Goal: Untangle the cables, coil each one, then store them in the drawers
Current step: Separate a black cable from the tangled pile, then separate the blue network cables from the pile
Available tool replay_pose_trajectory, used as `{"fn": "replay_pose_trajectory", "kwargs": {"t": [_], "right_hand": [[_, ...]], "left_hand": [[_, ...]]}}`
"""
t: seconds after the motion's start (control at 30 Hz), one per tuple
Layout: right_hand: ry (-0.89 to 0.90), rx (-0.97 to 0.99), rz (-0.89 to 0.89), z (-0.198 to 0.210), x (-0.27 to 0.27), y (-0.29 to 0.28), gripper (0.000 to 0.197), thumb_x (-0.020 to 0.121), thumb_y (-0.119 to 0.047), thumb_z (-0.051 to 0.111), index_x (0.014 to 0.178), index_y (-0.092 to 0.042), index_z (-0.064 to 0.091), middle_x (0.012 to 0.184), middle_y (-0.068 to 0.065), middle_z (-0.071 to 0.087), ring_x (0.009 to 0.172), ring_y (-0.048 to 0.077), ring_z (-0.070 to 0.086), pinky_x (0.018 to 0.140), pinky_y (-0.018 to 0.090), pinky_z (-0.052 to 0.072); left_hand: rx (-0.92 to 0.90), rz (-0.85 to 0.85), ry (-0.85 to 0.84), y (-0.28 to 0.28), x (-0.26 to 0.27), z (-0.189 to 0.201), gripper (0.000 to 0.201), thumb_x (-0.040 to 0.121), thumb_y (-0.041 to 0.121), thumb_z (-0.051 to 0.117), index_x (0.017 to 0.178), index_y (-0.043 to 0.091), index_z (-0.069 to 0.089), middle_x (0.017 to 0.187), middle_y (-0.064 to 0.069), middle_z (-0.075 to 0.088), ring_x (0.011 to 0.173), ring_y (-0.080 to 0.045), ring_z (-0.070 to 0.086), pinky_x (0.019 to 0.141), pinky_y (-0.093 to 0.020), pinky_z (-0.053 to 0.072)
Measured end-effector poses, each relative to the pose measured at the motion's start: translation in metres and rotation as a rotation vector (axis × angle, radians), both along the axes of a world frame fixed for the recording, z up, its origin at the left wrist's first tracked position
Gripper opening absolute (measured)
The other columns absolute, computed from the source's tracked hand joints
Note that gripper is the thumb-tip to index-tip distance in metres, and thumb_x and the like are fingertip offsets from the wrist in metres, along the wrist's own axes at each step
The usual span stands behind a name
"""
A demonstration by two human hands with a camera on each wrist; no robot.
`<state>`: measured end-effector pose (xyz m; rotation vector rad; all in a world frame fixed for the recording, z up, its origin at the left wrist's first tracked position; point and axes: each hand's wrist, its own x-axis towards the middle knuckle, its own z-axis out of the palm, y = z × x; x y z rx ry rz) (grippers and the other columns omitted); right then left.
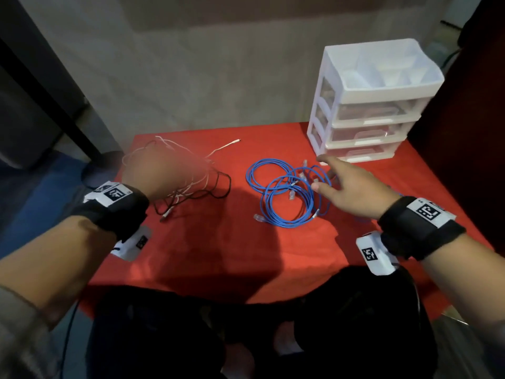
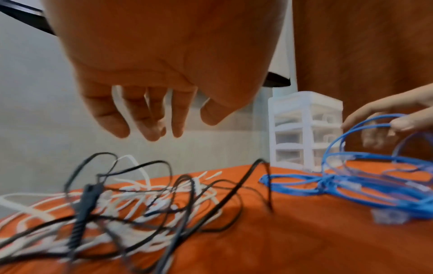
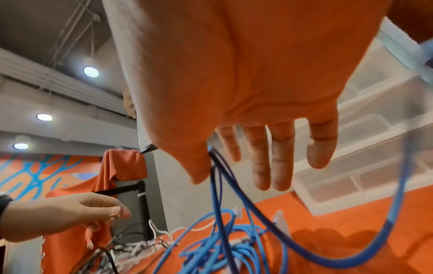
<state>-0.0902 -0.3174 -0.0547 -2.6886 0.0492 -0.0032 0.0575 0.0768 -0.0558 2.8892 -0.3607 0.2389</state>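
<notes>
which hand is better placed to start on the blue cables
Right. The right hand is already over the blue cables with a loop caught at its thumb; the left hand hovers over the black and white tangle.

I sit at a table (image 1: 218,255) draped in red cloth. Behind it rises a plain grey wall (image 1: 191,77). Left of the table a dark slanted beam (image 1: 41,86) crosses, with blue floor (image 1: 41,192) below it. Above the table, round ceiling lights (image 3: 91,72) glow. Beyond its left end hangs an orange and blue patterned panel (image 3: 35,172).
</notes>
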Motion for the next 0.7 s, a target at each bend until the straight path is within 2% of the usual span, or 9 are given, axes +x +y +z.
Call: {"fn": "replay_pose_trajectory", "kwargs": {"t": [0.1, 0.2, 0.27, 0.33, 0.4, 0.47, 0.53, 0.63, 0.7], "right_hand": [[-0.026, 0.086, 0.023, 0.002, 0.0, -0.002, 0.067, 0.08, -0.073, 0.05, 0.138, -0.04, 0.043, 0.099, -0.014, 0.064, 0.099, 0.019, 0.065, 0.091, 0.048, 0.053], [-0.022, 0.119, 0.055, 0.006, -0.001, -0.003, 0.061, 0.084, -0.065, 0.057, 0.136, -0.036, 0.047, 0.096, -0.012, 0.067, 0.095, 0.018, 0.066, 0.09, 0.047, 0.053], [-0.033, 0.112, 0.049, 0.011, -0.003, -0.004, 0.059, 0.08, -0.07, 0.053, 0.129, -0.037, 0.051, 0.093, -0.013, 0.068, 0.092, 0.016, 0.066, 0.089, 0.046, 0.053], [-0.065, 0.077, 0.031, 0.016, -0.006, -0.004, 0.057, 0.077, -0.073, 0.047, 0.122, -0.038, 0.056, 0.09, -0.017, 0.067, 0.093, 0.014, 0.066, 0.09, 0.047, 0.052], [-0.084, -0.028, -0.009, 0.021, -0.012, -0.008, 0.049, 0.082, -0.07, 0.047, 0.118, -0.038, 0.059, 0.092, -0.02, 0.067, 0.102, 0.014, 0.065, 0.095, 0.049, 0.048], [-0.059, -0.176, -0.083, 0.026, -0.019, -0.018, 0.042, 0.089, -0.066, 0.05, 0.118, -0.037, 0.059, 0.103, -0.017, 0.069, 0.114, 0.018, 0.061, 0.096, 0.048, 0.042], [0.019, -0.253, -0.185, 0.029, -0.027, -0.033, 0.057, 0.087, -0.075, 0.041, 0.124, -0.035, 0.058, 0.119, -0.006, 0.068, 0.122, 0.027, 0.057, 0.099, 0.049, 0.042], [0.197, -0.119, -0.273, 0.026, -0.04, -0.044, 0.089, 0.086, -0.085, 0.029, 0.148, -0.022, 0.043, 0.145, 0.014, 0.056, 0.134, 0.034, 0.052, 0.106, 0.04, 0.041], [0.264, -0.018, -0.237, 0.018, -0.045, -0.031, 0.097, 0.084, -0.086, 0.034, 0.156, -0.021, 0.032, 0.151, 0.012, 0.051, 0.139, 0.03, 0.049, 0.108, 0.034, 0.037]], "left_hand": [[-0.18, -0.134, -0.123, -0.026, -0.017, 0.006, 0.035, 0.093, 0.042, 0.049, 0.106, 0.019, 0.071, 0.111, -0.011, 0.065, 0.108, -0.03, 0.058, 0.096, -0.038, 0.046], [-0.335, -0.333, -0.19, -0.067, -0.044, 0.003, 0.027, 0.094, 0.032, 0.053, 0.103, 0.014, 0.071, 0.102, -0.008, 0.066, 0.094, -0.026, 0.061, 0.088, -0.033, 0.046], [-0.391, -0.434, -0.154, -0.099, -0.061, -0.004, 0.024, 0.094, 0.028, 0.054, 0.099, 0.013, 0.072, 0.096, -0.007, 0.068, 0.089, -0.025, 0.062, 0.086, -0.035, 0.049], [-0.4, -0.517, -0.04, -0.13, -0.075, -0.014, 0.028, 0.093, 0.031, 0.051, 0.097, 0.013, 0.072, 0.093, -0.006, 0.069, 0.089, -0.025, 0.063, 0.085, -0.038, 0.05], [-0.388, -0.608, 0.086, -0.154, -0.087, -0.025, 0.027, 0.091, 0.032, 0.052, 0.098, 0.015, 0.072, 0.093, -0.004, 0.07, 0.088, -0.022, 0.064, 0.085, -0.037, 0.051], [-0.333, -0.706, 0.179, -0.17, -0.098, -0.04, 0.027, 0.089, 0.031, 0.057, 0.103, 0.014, 0.072, 0.099, -0.004, 0.072, 0.093, -0.022, 0.066, 0.088, -0.036, 0.051], [-0.2, -0.761, 0.269, -0.176, -0.105, -0.053, 0.036, 0.086, 0.037, 0.059, 0.112, 0.014, 0.07, 0.108, -0.007, 0.071, 0.103, -0.026, 0.065, 0.093, -0.036, 0.05], [-0.047, -0.763, 0.28, -0.172, -0.107, -0.064, 0.037, 0.082, 0.044, 0.057, 0.104, 0.015, 0.068, 0.104, -0.007, 0.067, 0.102, -0.031, 0.063, 0.089, -0.04, 0.051], [-0.024, -0.755, 0.254, -0.17, -0.107, -0.067, 0.035, 0.082, 0.044, 0.057, 0.103, 0.017, 0.067, 0.106, -0.007, 0.066, 0.101, -0.032, 0.062, 0.088, -0.04, 0.051]]}}
